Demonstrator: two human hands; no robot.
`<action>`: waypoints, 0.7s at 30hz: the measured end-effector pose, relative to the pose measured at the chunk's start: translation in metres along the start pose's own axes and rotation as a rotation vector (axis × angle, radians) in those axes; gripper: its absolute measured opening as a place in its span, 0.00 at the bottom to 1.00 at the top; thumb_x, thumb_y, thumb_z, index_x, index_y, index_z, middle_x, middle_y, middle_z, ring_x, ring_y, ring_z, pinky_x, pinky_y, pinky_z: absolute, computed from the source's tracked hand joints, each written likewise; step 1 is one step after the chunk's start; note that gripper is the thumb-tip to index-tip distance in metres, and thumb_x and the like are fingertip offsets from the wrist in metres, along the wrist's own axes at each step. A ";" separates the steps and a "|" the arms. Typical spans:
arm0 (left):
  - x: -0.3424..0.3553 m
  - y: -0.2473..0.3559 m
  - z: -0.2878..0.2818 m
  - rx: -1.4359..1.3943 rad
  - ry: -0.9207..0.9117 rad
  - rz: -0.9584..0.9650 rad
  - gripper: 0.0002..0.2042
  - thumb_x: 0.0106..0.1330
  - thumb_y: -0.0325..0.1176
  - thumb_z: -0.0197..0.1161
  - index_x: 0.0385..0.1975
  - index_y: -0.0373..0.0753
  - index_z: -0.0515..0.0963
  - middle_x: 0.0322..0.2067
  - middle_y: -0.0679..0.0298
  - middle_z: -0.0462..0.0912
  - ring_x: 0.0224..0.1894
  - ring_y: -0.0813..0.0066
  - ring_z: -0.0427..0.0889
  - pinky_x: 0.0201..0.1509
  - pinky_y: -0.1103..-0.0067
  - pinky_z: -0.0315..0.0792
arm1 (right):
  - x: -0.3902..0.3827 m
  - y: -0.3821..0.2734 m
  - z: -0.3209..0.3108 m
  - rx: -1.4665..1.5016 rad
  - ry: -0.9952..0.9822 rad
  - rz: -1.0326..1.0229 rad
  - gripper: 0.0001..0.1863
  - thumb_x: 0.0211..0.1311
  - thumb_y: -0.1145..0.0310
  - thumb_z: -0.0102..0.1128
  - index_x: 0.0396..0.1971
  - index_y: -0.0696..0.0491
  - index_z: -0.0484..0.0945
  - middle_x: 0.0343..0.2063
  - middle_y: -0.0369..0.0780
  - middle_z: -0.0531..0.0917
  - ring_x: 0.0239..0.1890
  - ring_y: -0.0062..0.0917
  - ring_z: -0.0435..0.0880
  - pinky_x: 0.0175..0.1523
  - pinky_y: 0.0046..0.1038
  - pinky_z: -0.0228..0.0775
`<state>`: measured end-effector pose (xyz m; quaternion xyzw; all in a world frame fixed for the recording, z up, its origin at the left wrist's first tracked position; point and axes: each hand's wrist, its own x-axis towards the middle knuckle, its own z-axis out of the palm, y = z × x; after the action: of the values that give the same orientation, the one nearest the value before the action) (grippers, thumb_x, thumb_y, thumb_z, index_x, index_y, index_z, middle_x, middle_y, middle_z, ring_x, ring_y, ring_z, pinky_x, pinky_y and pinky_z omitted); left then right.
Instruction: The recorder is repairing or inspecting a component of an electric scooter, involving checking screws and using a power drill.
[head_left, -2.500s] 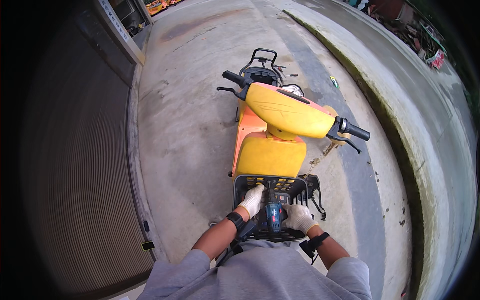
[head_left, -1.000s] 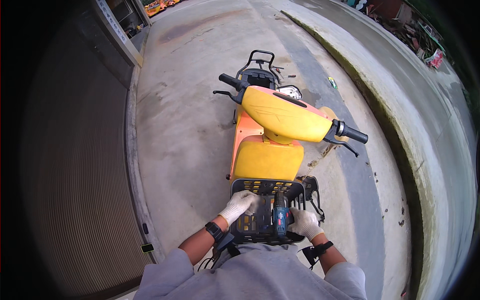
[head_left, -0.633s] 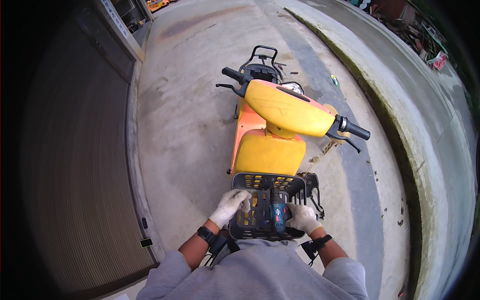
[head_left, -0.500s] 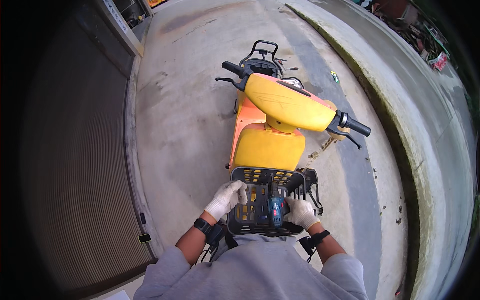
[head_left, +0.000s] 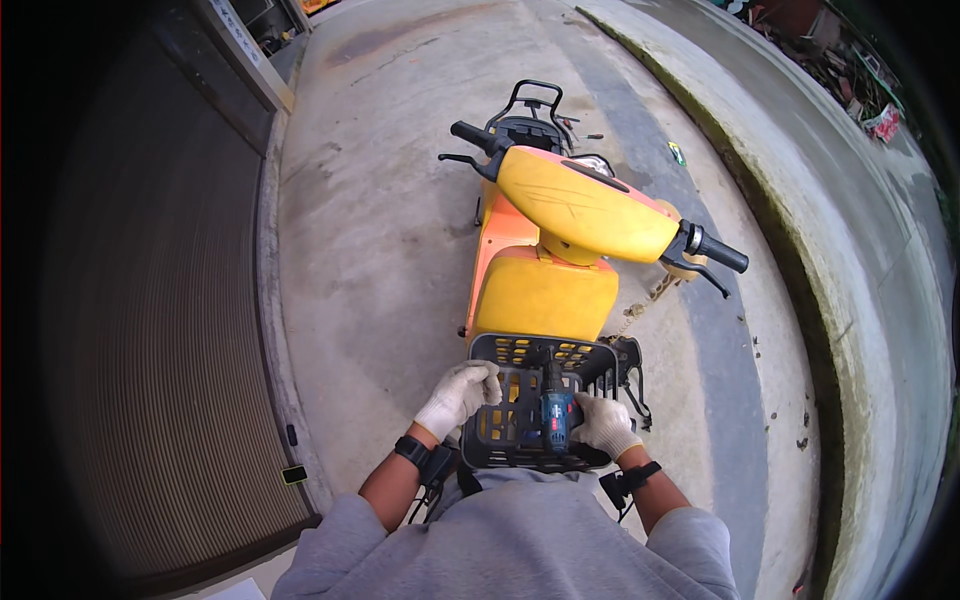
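A black plastic basket point(head_left: 616, 385) with slotted walls is fixed to the front of a yellow and orange scooter point(head_left: 560, 300), close against my body. In my gloved right hand point(head_left: 606, 424) is a blue cordless drill point(head_left: 556, 420), its body inside the basket. The drill's dark chuck points away from me to the basket's far wall; its tip is hard to make out there. My gloved left hand point(head_left: 458, 398) lies over the basket's left rim with its fingers curled. Part of that rim is hidden under the glove.
The scooter's handlebar, with a left grip point(head_left: 470, 136) and a right grip point(head_left: 722, 252), stands beyond the basket. Small tools point(head_left: 590, 136) lie on the concrete near its rear rack. A ribbed shutter point(head_left: 190, 400) runs along the left, and a low kerb point(head_left: 740, 170) along the right.
The scooter and basket sit slightly farther right in the picture, as the view has shifted a little. Both hands keep nearly the same places, with the drill still in the right.
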<state>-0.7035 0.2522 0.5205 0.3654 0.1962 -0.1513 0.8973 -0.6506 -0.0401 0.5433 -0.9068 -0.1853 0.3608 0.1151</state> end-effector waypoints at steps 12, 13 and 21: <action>0.001 0.000 0.002 0.074 0.021 -0.020 0.12 0.63 0.22 0.50 0.41 0.33 0.79 0.30 0.56 0.83 0.30 0.64 0.83 0.35 0.70 0.77 | -0.002 -0.001 -0.005 0.089 -0.015 0.008 0.35 0.40 0.56 0.68 0.55 0.47 0.78 0.41 0.49 0.86 0.45 0.43 0.85 0.50 0.39 0.77; 0.000 -0.001 0.002 0.068 0.018 -0.015 0.12 0.63 0.22 0.50 0.42 0.33 0.79 0.30 0.56 0.83 0.31 0.64 0.83 0.35 0.70 0.77 | -0.003 -0.001 -0.004 0.095 -0.004 -0.005 0.32 0.41 0.56 0.68 0.53 0.47 0.79 0.39 0.49 0.86 0.44 0.43 0.85 0.49 0.39 0.77; 0.000 -0.001 0.014 0.147 0.112 -0.058 0.12 0.64 0.23 0.50 0.42 0.33 0.79 0.26 0.60 0.81 0.26 0.70 0.79 0.32 0.73 0.76 | -0.005 -0.002 -0.005 0.083 0.014 -0.020 0.34 0.40 0.54 0.69 0.53 0.48 0.79 0.41 0.48 0.86 0.45 0.43 0.85 0.50 0.39 0.77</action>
<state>-0.7000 0.2417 0.5292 0.4324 0.2450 -0.1707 0.8508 -0.6513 -0.0407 0.5505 -0.9018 -0.1784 0.3606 0.1577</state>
